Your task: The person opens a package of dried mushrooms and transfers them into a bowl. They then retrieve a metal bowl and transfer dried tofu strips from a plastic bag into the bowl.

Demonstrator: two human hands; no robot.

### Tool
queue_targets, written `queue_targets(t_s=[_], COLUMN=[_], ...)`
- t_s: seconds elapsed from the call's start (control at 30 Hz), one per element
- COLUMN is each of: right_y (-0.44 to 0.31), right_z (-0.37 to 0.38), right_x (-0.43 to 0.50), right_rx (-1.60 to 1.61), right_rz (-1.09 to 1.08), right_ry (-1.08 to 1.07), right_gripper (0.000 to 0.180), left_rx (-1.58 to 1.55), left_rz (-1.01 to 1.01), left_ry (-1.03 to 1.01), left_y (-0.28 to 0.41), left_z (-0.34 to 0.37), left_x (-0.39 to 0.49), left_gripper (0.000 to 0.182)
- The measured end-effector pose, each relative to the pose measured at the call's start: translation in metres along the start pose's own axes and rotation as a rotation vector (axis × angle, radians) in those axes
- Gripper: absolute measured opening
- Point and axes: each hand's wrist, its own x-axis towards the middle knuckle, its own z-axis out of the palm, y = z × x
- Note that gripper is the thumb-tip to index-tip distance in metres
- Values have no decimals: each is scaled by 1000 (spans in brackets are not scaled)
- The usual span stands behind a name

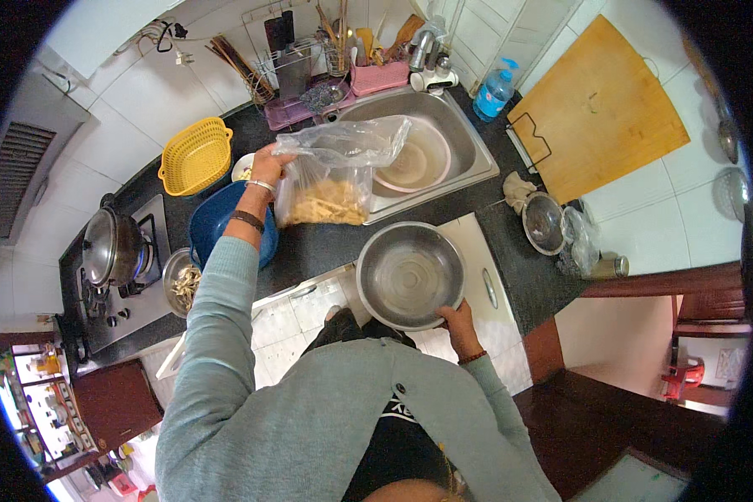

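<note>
My left hand (270, 165) grips the upper edge of a clear plastic bag (339, 157) above the dark counter, beside the sink. Yellowish food pieces (327, 204) lie in the bottom of the bag; what they are I cannot tell. My right hand (457, 323) holds a round stainless steel bowl (410, 276) by its near rim, in front of the counter edge. Nothing shows inside this bowl. Under my left forearm stands a blue plastic basin (210, 219), partly hidden by the arm.
A steel sink (470, 144) holds a pale basin (444, 164) of cloudy water. On the left, a lidded pot (103, 245) sits over a lit gas burner. A yellow basket (194, 157), a steel bowl of food strips (174, 276) and a wooden cutting board (602, 113) are around.
</note>
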Motion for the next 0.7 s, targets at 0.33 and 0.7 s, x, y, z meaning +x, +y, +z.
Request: queue_targets(t_s=[0.33,0.7], right_y=[-23,10], right_z=[89,148], right_x=[26,77], right_rx=[95,51], right_rz=[-34,38], right_ry=[-132,-109], right_gripper=[51,47], left_rx=[-223,118], left_rz=[-8,189], left_ry=[106,112], left_y=[8,-45], left_z=[9,3], left_x=[47,66], left_gripper=[16,48])
